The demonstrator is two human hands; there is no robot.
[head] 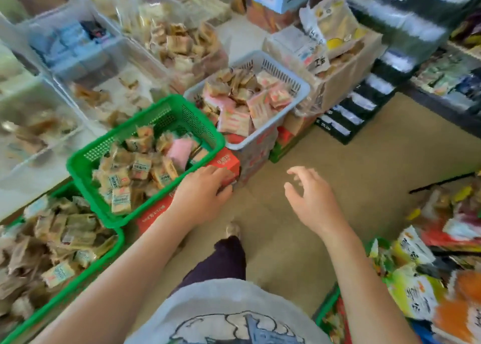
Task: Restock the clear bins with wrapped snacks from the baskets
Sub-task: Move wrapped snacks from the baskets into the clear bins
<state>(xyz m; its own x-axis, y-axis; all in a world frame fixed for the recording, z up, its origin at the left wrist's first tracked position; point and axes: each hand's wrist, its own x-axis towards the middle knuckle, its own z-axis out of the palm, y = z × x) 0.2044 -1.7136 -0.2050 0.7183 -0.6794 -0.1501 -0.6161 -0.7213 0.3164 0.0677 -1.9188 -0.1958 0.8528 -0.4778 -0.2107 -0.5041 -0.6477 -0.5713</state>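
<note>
My left hand [203, 185] rests flat on the corner of a red box [226, 163], fingers spread and straight, holding nothing. That box carries the green basket [145, 159], which is full of tan wrapped snacks [135, 166] (one pink packet among them). My right hand [309, 200] hovers over the bare floor [338, 161], fingers loosely curled and apart, empty. A grey basket [247, 101] of pink and tan packets sits just beyond the green one, on stacked boxes. The clear bins [109, 65] stand along the left edge, partly filled, blurred
</note>
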